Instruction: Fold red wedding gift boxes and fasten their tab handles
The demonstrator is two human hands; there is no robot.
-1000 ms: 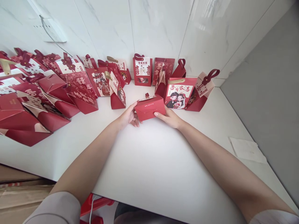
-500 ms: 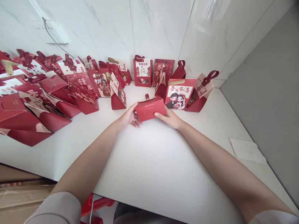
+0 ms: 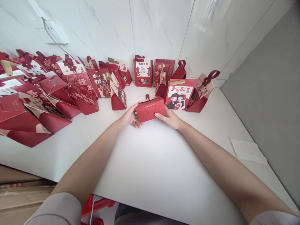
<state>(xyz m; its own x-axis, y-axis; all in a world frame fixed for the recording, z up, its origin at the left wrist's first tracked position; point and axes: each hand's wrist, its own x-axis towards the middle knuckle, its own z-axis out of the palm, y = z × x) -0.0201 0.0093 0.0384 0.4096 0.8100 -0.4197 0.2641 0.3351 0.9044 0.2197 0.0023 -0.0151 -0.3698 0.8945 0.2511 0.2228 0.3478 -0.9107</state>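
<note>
Box of red card, small lettering and a slit on the side I can see, sits between the person's two hands near the middle of the white table; from here I can't tell whether it touches the tabletop. The left hand grips its left end, fingers curled by the lower corner. The right hand grasps the other end, thumb pressed on the front, most of its fingers hidden.

Just beyond the right hand stands a box with a cartoon couple, and beside that one with a dark red loop. A narrow gold-looped box stands near the left hand. Further left, red boxes crowd together. Behind, a windowed box stands upright by the tiled wall. A white sheet lies well off to the right.
</note>
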